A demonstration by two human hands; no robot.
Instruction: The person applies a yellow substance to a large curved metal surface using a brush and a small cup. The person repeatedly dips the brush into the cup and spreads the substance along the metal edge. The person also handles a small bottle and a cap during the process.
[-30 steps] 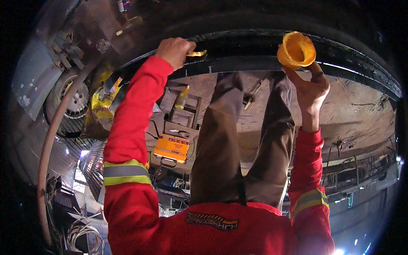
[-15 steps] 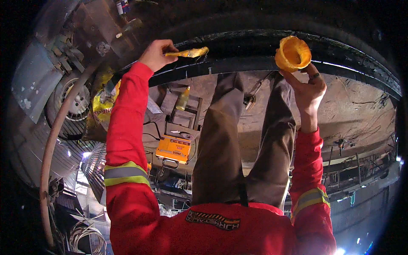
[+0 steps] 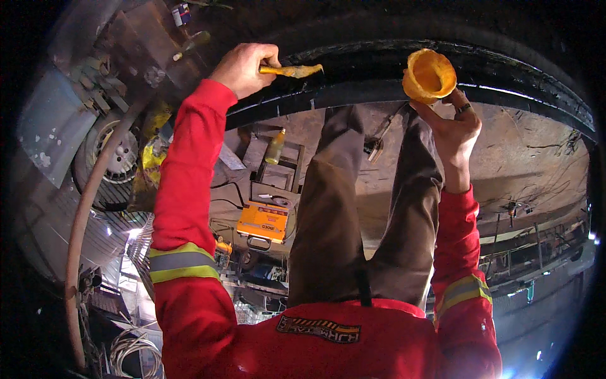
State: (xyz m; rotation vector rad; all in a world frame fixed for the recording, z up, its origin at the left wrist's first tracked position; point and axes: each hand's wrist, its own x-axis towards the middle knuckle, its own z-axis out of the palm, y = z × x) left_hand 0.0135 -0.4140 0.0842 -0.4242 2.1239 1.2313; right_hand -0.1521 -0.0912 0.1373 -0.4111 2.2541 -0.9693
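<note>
Pinched in my left hand [image 3: 247, 68] is what looks like a small paintbrush [image 3: 293, 71]. Its yellow-coated tip points right, over a long black metal beam [image 3: 353, 95]. My right hand [image 3: 457, 129] grips a yellow-orange cup [image 3: 429, 76] from below and the side. The cup's rim is ragged and its mouth is tilted toward me; how much is inside I cannot tell. Both hands are in front of the beam, with a gap between the brush and the cup.
An orange boxy machine [image 3: 262, 221] and a bottle of yellowish liquid [image 3: 275, 147] stand left of my legs. A wheel [image 3: 117, 151], a brown hose or pipe [image 3: 95, 196] and a yellow sack [image 3: 151, 155] are further left. Coiled cable [image 3: 134, 354] lies lower left.
My left hand has moved up and to the right with the brush along the beam. The cup in my right hand has shifted slightly up and left.
</note>
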